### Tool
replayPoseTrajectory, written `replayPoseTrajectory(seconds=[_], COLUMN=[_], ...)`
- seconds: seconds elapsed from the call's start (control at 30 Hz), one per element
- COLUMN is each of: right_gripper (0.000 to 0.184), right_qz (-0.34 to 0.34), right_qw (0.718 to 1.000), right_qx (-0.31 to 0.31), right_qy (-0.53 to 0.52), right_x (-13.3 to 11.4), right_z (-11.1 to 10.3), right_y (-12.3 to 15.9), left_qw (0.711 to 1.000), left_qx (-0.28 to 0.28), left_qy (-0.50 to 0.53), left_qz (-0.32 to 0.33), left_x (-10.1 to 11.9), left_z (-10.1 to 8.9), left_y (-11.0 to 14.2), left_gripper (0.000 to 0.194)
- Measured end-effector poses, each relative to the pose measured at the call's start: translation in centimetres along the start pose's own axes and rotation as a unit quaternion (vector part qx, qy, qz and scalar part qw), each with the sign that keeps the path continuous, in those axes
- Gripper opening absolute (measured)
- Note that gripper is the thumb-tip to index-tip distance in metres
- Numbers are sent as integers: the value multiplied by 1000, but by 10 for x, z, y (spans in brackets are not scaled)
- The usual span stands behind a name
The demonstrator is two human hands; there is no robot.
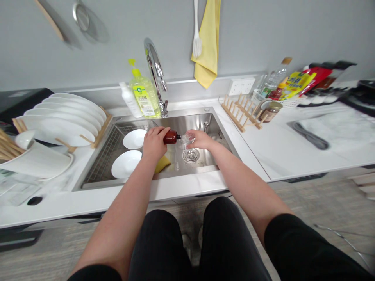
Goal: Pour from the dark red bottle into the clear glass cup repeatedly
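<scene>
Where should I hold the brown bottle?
Wrap your hand around the fat body of the brown bottle, coming from its bottom end, like the left hand. The body is wide and round; the neck is too narrow.

Left hand (155, 142) gripping amber bottle (171, 137), right hand (200, 139) holding clear glass (185, 141), above stainless steel sink (187, 121)

Left hand (155, 143) closed in a grip, right hand (199, 139) curled, bare forearms (243, 191) outstretched
</scene>
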State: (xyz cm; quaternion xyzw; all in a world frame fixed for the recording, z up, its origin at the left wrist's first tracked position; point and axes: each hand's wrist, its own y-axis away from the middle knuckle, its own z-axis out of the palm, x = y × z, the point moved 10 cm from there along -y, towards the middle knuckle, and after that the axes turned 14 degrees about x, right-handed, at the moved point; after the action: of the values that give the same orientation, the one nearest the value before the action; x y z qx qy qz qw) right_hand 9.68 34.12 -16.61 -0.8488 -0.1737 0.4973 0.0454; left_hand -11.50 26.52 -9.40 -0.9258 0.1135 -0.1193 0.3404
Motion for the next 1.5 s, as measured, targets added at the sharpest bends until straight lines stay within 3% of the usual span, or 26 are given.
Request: replayPoseTrajectory(seconds=[0.43,1.5], right_gripper=[69,69], right_qz=[0,7], right_qw=[1000,1000], right_qx=[0,-5], right_qy=[6,8], right_x=[-1,-3], right_z=[0,-1], right_y=[1,3], left_qw=[1000,1000], left_qx=[-8,-7], left_qy=[14,9], left_qz=[-5,-3], left_x=[-1,1], left_z=[2,0], left_y=[0,0], left_gripper=[77,69])
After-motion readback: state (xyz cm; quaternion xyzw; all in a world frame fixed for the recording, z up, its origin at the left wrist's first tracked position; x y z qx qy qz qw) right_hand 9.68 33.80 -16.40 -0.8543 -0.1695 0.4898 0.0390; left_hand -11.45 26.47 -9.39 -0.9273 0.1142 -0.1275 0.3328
